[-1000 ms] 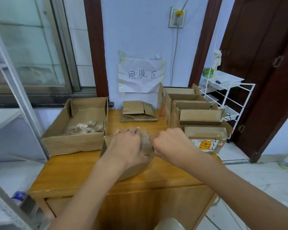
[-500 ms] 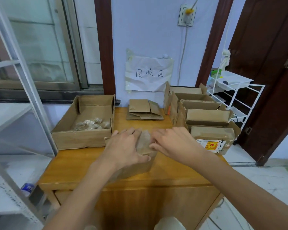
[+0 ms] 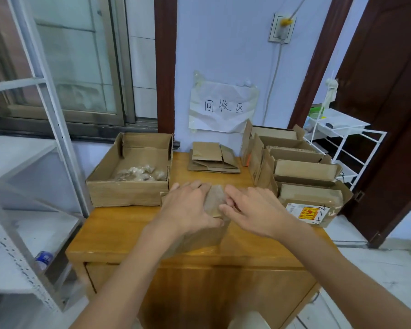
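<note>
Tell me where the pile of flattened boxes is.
Head view: the pile lies mid-back on the table, under the paper sign, between the open box at left and the row of boxes at right.

Left hand [image 3: 188,207] covers most of small cardboard box [image 3: 199,236]; its top and inside hidden. Between it and right hand [image 3: 254,210]: brownish wad [image 3: 214,200], blurred, material not discernible; whether the right fingertips pinch it cannot be told. Large open box [image 3: 128,191] holds pale lumps [image 3: 140,173], too blurred to identify. Label [image 3: 306,213] print too small to read. Left forearm [image 3: 128,281], right forearm [image 3: 342,276] and pale object [image 3: 247,321] cut off by bottom edge
</note>
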Demonstrator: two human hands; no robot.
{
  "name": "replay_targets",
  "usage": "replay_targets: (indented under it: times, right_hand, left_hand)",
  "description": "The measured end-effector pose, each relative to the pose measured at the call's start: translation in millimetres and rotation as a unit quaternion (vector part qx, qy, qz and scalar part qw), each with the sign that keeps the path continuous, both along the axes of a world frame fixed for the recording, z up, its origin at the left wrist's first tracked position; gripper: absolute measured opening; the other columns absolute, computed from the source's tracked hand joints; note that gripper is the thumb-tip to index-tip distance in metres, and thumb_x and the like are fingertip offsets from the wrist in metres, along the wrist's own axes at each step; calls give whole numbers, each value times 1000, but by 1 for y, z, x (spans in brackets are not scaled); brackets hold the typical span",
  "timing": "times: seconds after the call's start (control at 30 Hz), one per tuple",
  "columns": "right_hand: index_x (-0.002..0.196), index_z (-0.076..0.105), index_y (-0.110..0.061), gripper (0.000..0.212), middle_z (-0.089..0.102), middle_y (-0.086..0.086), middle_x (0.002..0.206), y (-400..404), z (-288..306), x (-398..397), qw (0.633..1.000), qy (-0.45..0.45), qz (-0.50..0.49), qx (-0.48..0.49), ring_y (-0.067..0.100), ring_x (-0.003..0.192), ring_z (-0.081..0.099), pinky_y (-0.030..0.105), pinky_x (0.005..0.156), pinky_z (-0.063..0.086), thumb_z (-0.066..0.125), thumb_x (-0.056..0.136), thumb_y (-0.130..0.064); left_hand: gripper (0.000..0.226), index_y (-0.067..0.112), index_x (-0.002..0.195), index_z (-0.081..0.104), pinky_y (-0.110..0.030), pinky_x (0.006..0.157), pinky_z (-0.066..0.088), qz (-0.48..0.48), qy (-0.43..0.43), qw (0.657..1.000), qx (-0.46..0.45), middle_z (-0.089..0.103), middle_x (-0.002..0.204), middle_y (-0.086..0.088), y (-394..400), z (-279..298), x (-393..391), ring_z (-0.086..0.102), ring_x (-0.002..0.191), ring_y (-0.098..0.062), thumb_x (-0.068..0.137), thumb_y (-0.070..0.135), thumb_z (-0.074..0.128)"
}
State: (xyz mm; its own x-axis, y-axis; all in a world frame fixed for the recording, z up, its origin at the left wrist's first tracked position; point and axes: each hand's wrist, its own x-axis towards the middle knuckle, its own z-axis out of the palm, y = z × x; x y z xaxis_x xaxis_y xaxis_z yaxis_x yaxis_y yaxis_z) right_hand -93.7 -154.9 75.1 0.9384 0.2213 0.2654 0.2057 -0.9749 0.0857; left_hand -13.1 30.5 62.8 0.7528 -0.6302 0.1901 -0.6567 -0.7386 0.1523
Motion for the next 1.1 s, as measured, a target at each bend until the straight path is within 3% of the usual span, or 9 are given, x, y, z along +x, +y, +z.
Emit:
replay_targets:
  times: [0.17, 0.33, 0.43, 0.53, 0.6, 0.77, 0.83, 0.97, 1.1]
  right_hand:
    - [109, 43, -24, 30, 49, -5, 70, -4, 36, 20, 979, 170, 54, -95, 12, 62, 43, 39, 61, 34, 28, 112, -50]
    - [93, 46, -22, 25, 47, -7, 71, -4, 46, 28, 965, 236, 102, -55, 6, 64, 42, 36, 64, 32, 38, 113, -35]
    - [81, 48, -16, 32, 48, -7, 67, -12, 29, 27, 948, 241, 125, 164, 6, 58, 43, 25, 60, 35, 45, 112, -21]
    - [79, 45, -13, 35, 44, -4, 58, -17, -3, 16, 843, 246, 69, 473, 12, 51, 38, 26, 50, 31, 45, 113, -21]
    - [77, 45, -15, 37, 43, -4, 55, -15, -21, 11, 812, 205, 39, 545, 12, 49, 38, 29, 51, 29, 44, 113, -23]
    - [68, 48, -19, 51, 42, -13, 52, -13, 0, 23, 950, 142, 16, 279, 6, 49, 38, 29, 54, 29, 60, 98, -58]
    - [65, 47, -18, 52, 38, -13, 49, -15, 18, 31, 951, 199, 24, 235, 7, 49, 35, 31, 54, 28, 66, 97, -55]
    - [67, 47, -15, 44, 41, -2, 58, -19, 34, 43, 887, 332, 44, 318, 13, 53, 36, 23, 53, 32, 65, 104, -32]
    - [72, 51, -19, 37, 41, 0, 58, -18, -8, 25, 789, 265, 27, 554, 16, 53, 40, 25, 57, 35, 58, 107, -27]
  left_hand:
    - [112, 21, 159, 32, -42, 108, 34, -7, 5, 1000, 15, 50, 147, 5, 1, 0, 5, 47, 135, -19, 72, 87, 58]
    - [114, 23, 160, 31, -40, 110, 32, -10, 13, 1000, -17, 49, 147, 8, 3, -4, 1, 45, 134, -16, 70, 86, 63]
    - [115, 25, 160, 32, -40, 112, 31, -3, 40, 999, -30, 50, 146, 10, 4, -4, 2, 45, 134, -15, 68, 86, 65]
    - [116, 26, 159, 33, -40, 111, 32, 0, 45, 999, -24, 50, 144, 11, 3, -3, 3, 47, 132, -15, 66, 87, 65]
    - [115, 26, 159, 33, -40, 110, 33, -1, 40, 999, -22, 51, 142, 11, 3, -3, 3, 47, 131, -15, 67, 87, 65]
    - [113, 25, 159, 32, -41, 113, 33, 4, 36, 999, -18, 49, 146, 9, 2, -2, 2, 46, 133, -16, 69, 85, 64]
    - [114, 25, 159, 32, -41, 112, 33, 4, 28, 1000, -13, 50, 146, 9, 2, -2, 1, 47, 133, -16, 69, 86, 63]
    - [116, 26, 160, 31, -44, 115, 32, 10, 33, 999, -9, 49, 150, 7, 3, -3, 2, 45, 136, -17, 68, 88, 62]
    - [118, 29, 160, 31, -46, 118, 31, 12, 53, 998, -23, 45, 155, 9, 6, -3, 5, 43, 139, -16, 64, 90, 62]
